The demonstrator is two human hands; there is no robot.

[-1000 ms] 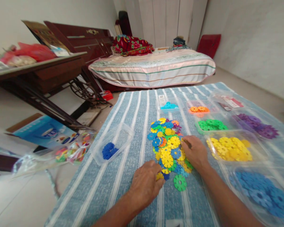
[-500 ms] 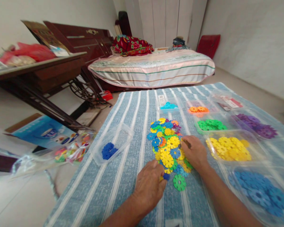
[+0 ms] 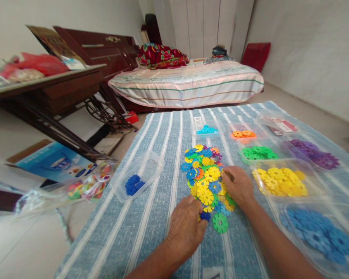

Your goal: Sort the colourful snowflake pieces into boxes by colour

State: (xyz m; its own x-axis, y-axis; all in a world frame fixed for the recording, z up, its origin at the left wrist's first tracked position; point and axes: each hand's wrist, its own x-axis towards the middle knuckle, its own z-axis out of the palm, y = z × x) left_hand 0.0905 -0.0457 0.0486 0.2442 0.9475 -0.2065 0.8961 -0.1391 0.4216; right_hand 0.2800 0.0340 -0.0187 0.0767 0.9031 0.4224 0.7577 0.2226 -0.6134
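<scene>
A heap of notched plastic discs (image 3: 204, 192) in yellow, blue, green, orange and purple lies on the striped cloth. At its near left edge is my left hand (image 3: 186, 221), thumb and fingers closing on a dark blue notched disc (image 3: 205, 216). My right hand (image 3: 239, 186) rests against the heap's right side with its fingers curled in; what they hold, if anything, is hidden. Just in front of the heap a green notched disc (image 3: 220, 223) lies flat. To the left, a clear tub (image 3: 151, 166) contains several dark blue discs (image 3: 134, 185).
On the right stand clear tubs of yellow discs (image 3: 280, 182), blue discs (image 3: 320, 234), green discs (image 3: 260, 153) and purple discs (image 3: 314, 154). Farther back are tubs of orange discs (image 3: 243, 134) and light blue discs (image 3: 207, 130). A bed (image 3: 186, 85) is beyond the cloth.
My left hand has shifted slightly to the right, its thumb now at the dark blue disc. My right hand has hardly moved.
</scene>
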